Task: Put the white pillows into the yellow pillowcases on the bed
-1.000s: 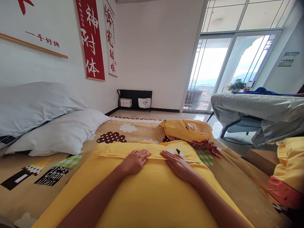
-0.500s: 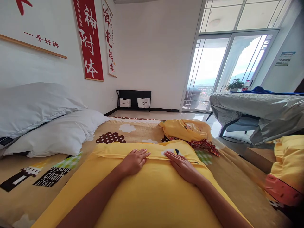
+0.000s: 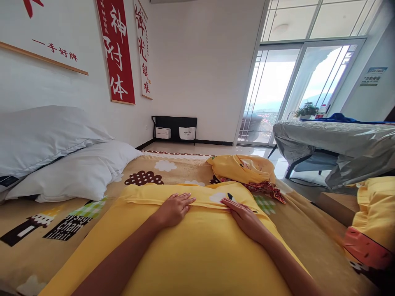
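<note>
A wide yellow cloth (image 3: 191, 255) spreads over the bed in front of me, smooth and softly bulging toward me. Near its far end runs a folded band, with a white patch and a small dark mark toward the right. On the left part of this band lies my left hand (image 3: 174, 209), palm down, with fingers stretched out. My right hand (image 3: 247, 218) rests flat farther right, fingertips on the band beside the dark mark. Neither hand grips anything. Just beyond the far right corner is a crumpled yellow garment (image 3: 240, 166) with red plaid cloth (image 3: 265, 187) under it.
A patterned tan blanket (image 3: 314, 242) covers the bed. White pillows (image 3: 74, 170) lie at the left. To the right are a yellow bundle (image 3: 378, 205) with a red patch, a cardboard box (image 3: 335, 205) and a plastic-covered table (image 3: 308, 131). A black shelf (image 3: 174, 122) stands by the wall.
My right hand has slid a little to the right along the band, uncovering more of the white patch. The left hand stays in place.
</note>
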